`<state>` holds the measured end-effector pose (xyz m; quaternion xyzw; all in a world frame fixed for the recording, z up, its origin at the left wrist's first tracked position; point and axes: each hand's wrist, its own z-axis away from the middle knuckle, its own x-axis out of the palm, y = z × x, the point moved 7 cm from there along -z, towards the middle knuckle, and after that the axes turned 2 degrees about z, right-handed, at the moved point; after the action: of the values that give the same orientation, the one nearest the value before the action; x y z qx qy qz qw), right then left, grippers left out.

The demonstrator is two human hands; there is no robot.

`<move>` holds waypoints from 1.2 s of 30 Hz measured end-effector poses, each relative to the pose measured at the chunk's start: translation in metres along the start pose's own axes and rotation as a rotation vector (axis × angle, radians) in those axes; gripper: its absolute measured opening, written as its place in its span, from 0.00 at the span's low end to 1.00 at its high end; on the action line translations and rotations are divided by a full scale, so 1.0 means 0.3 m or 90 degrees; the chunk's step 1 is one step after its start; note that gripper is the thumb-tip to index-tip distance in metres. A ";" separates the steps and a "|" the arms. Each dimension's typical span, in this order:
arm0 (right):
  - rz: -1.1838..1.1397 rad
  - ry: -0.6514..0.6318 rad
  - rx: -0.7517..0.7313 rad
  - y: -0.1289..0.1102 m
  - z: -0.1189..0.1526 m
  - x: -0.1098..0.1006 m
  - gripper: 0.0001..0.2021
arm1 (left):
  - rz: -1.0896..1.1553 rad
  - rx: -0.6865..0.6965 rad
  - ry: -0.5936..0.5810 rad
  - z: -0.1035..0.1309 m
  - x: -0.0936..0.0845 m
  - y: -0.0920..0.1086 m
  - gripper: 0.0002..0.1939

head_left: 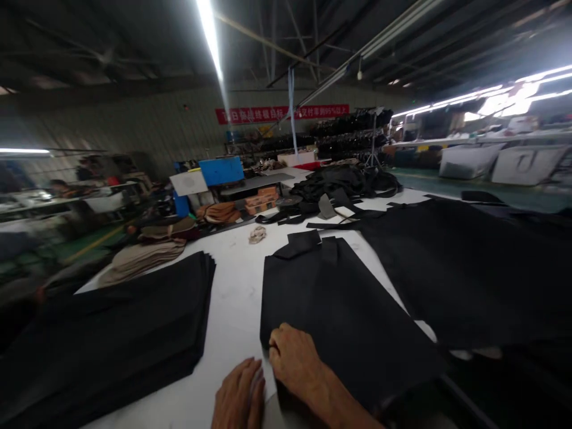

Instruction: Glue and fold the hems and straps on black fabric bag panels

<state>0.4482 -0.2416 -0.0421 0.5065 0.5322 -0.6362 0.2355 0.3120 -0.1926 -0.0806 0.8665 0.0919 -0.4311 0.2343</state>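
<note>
A black fabric panel (330, 298) lies on the white table in front of me, with small black strips at its far end. My right hand (295, 357) rests at the panel's left edge, its fingers curled closed on the cloth; the fingertips are partly hidden. Just left of it, my left hand (239, 393) lies on the white tabletop (235, 298) with its fingers stretched out, holding nothing. Between the left hand and the panel's edge a narrow gap shows.
Stacked black panels (134, 328) lie at left, beside a beige fabric stack (143, 259). A larger black cloth (482, 268) covers the right side. Farther back are a beige scrap bundle (257, 235), orange-brown boxes (262, 201) and a dark fabric heap (346, 182).
</note>
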 end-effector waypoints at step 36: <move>0.011 0.217 0.056 0.513 0.051 -0.229 0.10 | -0.061 -0.220 0.345 0.296 -0.366 0.069 0.06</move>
<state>0.5971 -0.3219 -0.0493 0.6217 0.5314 -0.5617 0.1247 0.1900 -0.2492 -0.0331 0.8918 0.2631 -0.1735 0.3245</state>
